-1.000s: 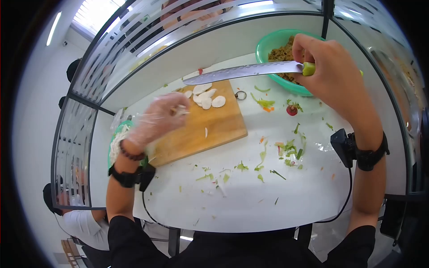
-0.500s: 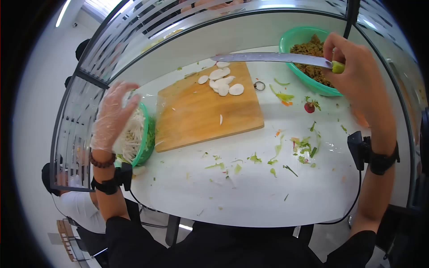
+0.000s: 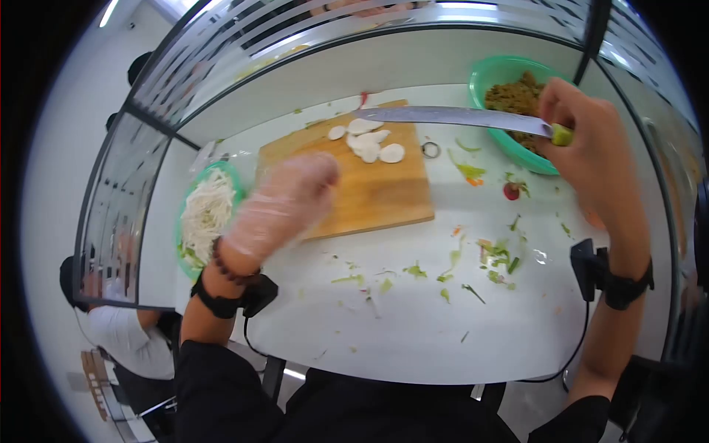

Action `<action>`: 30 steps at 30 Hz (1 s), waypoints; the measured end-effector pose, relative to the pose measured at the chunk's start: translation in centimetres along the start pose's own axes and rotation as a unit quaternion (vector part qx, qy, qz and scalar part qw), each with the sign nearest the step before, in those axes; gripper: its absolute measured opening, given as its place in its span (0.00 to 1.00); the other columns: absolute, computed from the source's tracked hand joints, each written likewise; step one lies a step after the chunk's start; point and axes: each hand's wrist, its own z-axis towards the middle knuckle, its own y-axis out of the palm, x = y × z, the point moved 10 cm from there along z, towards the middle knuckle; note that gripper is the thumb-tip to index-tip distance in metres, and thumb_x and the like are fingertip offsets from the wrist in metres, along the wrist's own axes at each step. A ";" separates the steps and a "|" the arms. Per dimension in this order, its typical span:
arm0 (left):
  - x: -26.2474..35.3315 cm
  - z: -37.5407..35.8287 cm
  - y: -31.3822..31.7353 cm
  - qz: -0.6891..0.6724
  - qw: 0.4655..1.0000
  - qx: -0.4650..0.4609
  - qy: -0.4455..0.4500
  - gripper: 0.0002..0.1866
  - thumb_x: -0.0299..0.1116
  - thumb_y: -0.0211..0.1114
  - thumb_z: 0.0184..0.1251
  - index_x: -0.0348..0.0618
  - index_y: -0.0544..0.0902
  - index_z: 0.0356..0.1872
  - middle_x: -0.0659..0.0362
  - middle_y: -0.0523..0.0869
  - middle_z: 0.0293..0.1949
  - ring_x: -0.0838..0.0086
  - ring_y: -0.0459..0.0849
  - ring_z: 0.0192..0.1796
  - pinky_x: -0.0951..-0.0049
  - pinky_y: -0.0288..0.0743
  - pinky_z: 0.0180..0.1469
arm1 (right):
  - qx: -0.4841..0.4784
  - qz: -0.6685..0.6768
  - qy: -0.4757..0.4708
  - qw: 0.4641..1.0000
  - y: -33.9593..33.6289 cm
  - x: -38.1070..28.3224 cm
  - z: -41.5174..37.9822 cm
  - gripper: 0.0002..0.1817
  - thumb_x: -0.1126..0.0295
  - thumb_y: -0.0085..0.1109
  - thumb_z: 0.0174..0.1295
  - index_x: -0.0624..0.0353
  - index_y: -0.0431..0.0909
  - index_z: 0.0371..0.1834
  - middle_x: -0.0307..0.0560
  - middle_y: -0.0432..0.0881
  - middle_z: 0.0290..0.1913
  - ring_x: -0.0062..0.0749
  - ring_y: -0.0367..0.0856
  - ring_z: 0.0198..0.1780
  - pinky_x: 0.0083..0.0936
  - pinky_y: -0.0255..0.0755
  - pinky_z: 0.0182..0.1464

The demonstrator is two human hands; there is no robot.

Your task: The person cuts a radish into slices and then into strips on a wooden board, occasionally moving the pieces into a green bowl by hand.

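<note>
My right hand (image 3: 587, 129) is closed round the green handle of a long knife (image 3: 458, 117). Its blade points left, passing above the wooden cutting board (image 3: 384, 196) and in front of the bowl of brown crumbly food. My left hand (image 3: 284, 203), in a clear plastic glove, is over the left part of the board; its fingers look curled, but motion blurs them. Thin white slices (image 3: 365, 140) lie near the board's far edge. Left of my gloved hand, a green bowl (image 3: 238, 181) holds white shreds (image 3: 207, 210) and some green pieces.
A green bowl (image 3: 484, 74) of brown crumbly food stands at the back right. A metal ring (image 3: 430, 150), a small red radish-like piece (image 3: 511, 191) and green scraps (image 3: 502, 255) lie on the white table. Partitions edge the table; a person in white (image 3: 129, 336) sits beyond, at left.
My left hand has moved right from the bowl of white shreds to over the cutting board, its fingers more curled. My right hand still holds the knife. The view has shifted slightly.
</note>
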 end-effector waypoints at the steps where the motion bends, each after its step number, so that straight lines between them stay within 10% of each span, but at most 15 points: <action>1: -1.1 -0.8 -3.4 0.018 0.998 0.035 -0.057 0.05 0.22 0.63 0.64 0.38 0.82 0.40 0.51 0.83 0.32 0.61 0.85 0.38 0.64 0.80 0.44 | -0.003 0.016 0.001 1.000 0.3 0.0 0.2 0.15 0.76 0.74 0.54 0.61 0.73 0.35 0.52 0.73 0.22 0.45 0.71 0.24 0.39 0.63 0.32; 4: -9.6 -4.9 -12.0 0.054 0.968 0.136 -0.204 0.06 0.29 0.68 0.68 0.39 0.84 0.43 0.53 0.87 0.34 0.66 0.87 0.40 0.69 0.81 0.46 | 0.019 0.002 -0.002 1.000 0.4 0.4 0.0 0.15 0.80 0.71 0.52 0.61 0.71 0.35 0.50 0.69 0.21 0.42 0.69 0.24 0.38 0.62 0.31; 11: -18.9 -10.5 -12.2 0.166 0.901 0.006 -0.401 0.18 0.45 0.68 0.71 0.44 0.85 0.52 0.51 0.88 0.49 0.60 0.85 0.57 0.62 0.77 0.61 | 0.007 0.001 0.011 1.000 0.4 0.8 0.3 0.14 0.82 0.69 0.52 0.61 0.71 0.35 0.48 0.67 0.20 0.35 0.64 0.23 0.34 0.58 0.30; 15: -17.0 -9.0 -8.2 0.203 0.953 0.092 -0.203 0.22 0.48 0.60 0.78 0.49 0.80 0.64 0.48 0.78 0.68 0.53 0.75 0.71 0.52 0.66 0.75 | 0.002 0.008 0.019 1.000 0.4 1.1 0.3 0.14 0.81 0.71 0.53 0.61 0.72 0.35 0.48 0.68 0.20 0.36 0.65 0.22 0.34 0.58 0.29; 22: -24.4 -12.6 -2.8 0.458 0.841 -0.160 -0.240 0.24 0.44 0.54 0.79 0.47 0.77 0.70 0.45 0.74 0.74 0.49 0.72 0.75 0.45 0.65 0.75 | -0.021 -0.045 0.005 0.999 1.4 0.3 0.3 0.13 0.76 0.73 0.53 0.58 0.75 0.33 0.50 0.75 0.22 0.45 0.77 0.26 0.39 0.67 0.32; 30: -24.2 -12.6 -3.7 0.270 0.891 -0.077 -0.355 0.29 0.49 0.52 0.81 0.39 0.73 0.72 0.41 0.73 0.73 0.44 0.71 0.74 0.52 0.66 0.75 | -0.030 -0.060 0.019 0.998 1.5 1.2 0.6 0.13 0.75 0.74 0.52 0.58 0.75 0.33 0.49 0.78 0.23 0.46 0.78 0.27 0.40 0.69 0.33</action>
